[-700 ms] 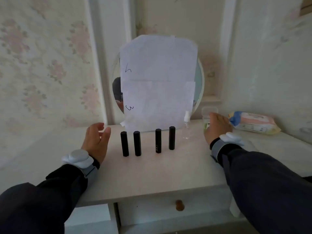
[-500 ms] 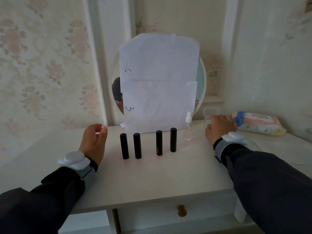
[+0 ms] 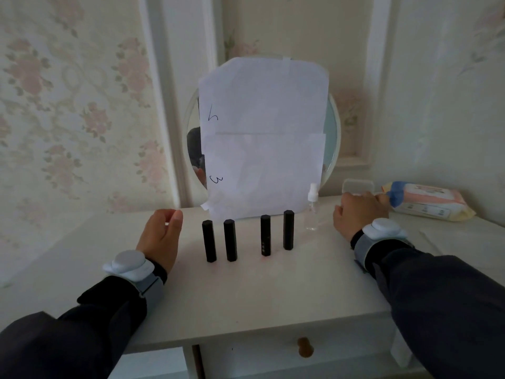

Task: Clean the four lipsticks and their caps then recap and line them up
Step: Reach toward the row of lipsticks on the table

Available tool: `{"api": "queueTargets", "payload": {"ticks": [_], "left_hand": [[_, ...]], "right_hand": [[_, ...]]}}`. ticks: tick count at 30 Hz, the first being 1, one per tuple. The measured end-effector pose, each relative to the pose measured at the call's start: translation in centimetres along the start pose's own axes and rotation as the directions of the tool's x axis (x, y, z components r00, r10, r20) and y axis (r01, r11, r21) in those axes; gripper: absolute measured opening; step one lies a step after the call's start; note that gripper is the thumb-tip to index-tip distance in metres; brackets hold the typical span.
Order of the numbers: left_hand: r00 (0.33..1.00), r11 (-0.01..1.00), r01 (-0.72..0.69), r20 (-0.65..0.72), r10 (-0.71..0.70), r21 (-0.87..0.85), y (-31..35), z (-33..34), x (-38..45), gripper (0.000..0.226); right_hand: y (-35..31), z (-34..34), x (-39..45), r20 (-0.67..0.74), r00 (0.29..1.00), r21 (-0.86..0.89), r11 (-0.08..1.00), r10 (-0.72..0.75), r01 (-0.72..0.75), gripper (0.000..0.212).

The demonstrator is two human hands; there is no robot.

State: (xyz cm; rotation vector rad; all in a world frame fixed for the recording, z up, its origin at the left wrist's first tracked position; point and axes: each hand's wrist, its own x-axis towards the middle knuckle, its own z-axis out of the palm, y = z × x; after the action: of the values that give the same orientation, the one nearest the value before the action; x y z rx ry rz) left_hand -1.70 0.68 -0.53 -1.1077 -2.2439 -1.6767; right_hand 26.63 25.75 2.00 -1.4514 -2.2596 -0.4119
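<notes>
Two hands are in view over a white dressing table. Left hand stands on its edge just left of the lipstick row, fingers loosely curled, thumb near the forefinger, grasping nothing. Right hand lies palm down at the right rear of the top, its fingers reaching to a small clear plastic box; whether they grip the box or merely touch it cannot be told. Both wrists carry a grey strap with a rounded white device, over dark sleeves. Four lipsticks stand upright and capped in a loose row at mid-table: lipstick one and lipstick two close together, then a gap, then lipstick three and lipstick four, set slightly further back. All are black, matt, faceted columns. Table surface is smooth, pale and matt, with one drawer below bearing a round brown knob. Right of the row stands a small clear spray bottle with a white nozzle; contents not discernible. Behind stands a round mirror, largely covered by white paper sheets with handwritten marks. Wet-wipe pack, soft plastic, lies at far right. Walls carry faded floral wallpaper with white moulding.
</notes>
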Motion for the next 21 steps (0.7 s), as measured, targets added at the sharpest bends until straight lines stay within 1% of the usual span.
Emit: {"api": "queueTargets", "payload": {"ticks": [2,4,9,11,14,17,19,21], "left_hand": [[1.000,1.000,0.007,0.011,-0.007,0.002,0.09,0.13,0.03,0.025],[1.000,1.000,0.009,0.014,-0.009,0.004,0.03,0.15,0.07,0.026],[0.999,1.000,0.022,0.036,-0.022,0.014,-0.02,0.16,0.03,0.029],[0.999,0.999,0.026,0.044,-0.027,0.025,0.13,0.17,0.04,0.031],[0.997,0.998,0.038,0.058,-0.040,0.041,0.19,0.15,-0.02,0.033],[0.996,0.997,0.042,0.070,-0.046,0.059,0.29,0.16,-0.11,0.033],[0.996,0.997,0.047,0.072,-0.051,0.058,0.32,0.19,-0.11,0.032],[0.995,0.997,0.057,0.078,-0.062,0.060,0.34,0.19,-0.07,0.030]], "right_hand": [[-0.03,0.23,0.01,0.018,1.000,0.019,1.000,0.022,-0.022,0.020],[-0.12,0.31,-0.13,0.035,0.999,0.043,0.998,0.033,-0.034,0.019],[-0.55,0.30,-0.35,0.148,0.988,0.090,0.995,0.037,-0.051,0.024],[-0.53,0.46,-0.22,0.141,0.989,0.096,0.994,0.040,-0.054,0.027],[-0.41,0.50,-0.04,0.136,0.991,0.126,0.991,0.016,-0.034,0.023],[-0.28,0.58,0.06,0.142,0.990,0.100,0.995,-0.022,0.008,0.026],[-0.23,0.56,0.08,0.164,0.986,0.091,0.996,-0.025,0.010,0.029],[-0.32,0.58,0.00,0.171,0.985,0.089,0.996,-0.018,0.003,0.028]]}}
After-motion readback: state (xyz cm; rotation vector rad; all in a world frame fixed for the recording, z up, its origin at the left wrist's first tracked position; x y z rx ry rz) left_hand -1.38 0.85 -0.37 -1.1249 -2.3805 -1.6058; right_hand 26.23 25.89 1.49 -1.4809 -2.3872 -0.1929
